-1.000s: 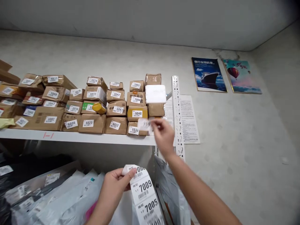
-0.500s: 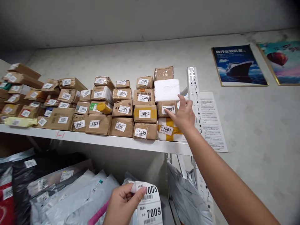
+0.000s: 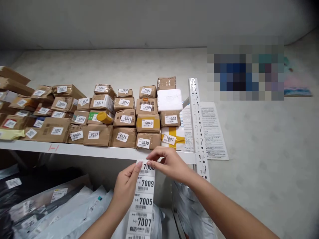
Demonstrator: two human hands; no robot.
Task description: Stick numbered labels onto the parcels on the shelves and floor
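Observation:
A long strip of printed number labels hangs below the shelf edge, showing 7009, 7005 and 7007. My left hand pinches its upper left edge between thumb and fingers. At the upper right corner, by the top label, the thumb and fingertips of my right hand close on the strip; part of that label is covered. Above the hands, a white foam box rests on a brown carton labelled 7007. Beneath that carton lies a white box with yellow tape, labelled 7001.
Several labelled brown cartons are stacked along the white shelf. A perforated metal post stands at its right end, with printed sheets on the wall behind. Plastic mailing bags fill the level below.
My right hand has come down from the foam box and the 7007 carton to the label strip. My left hand has raised the strip, and more labels show.

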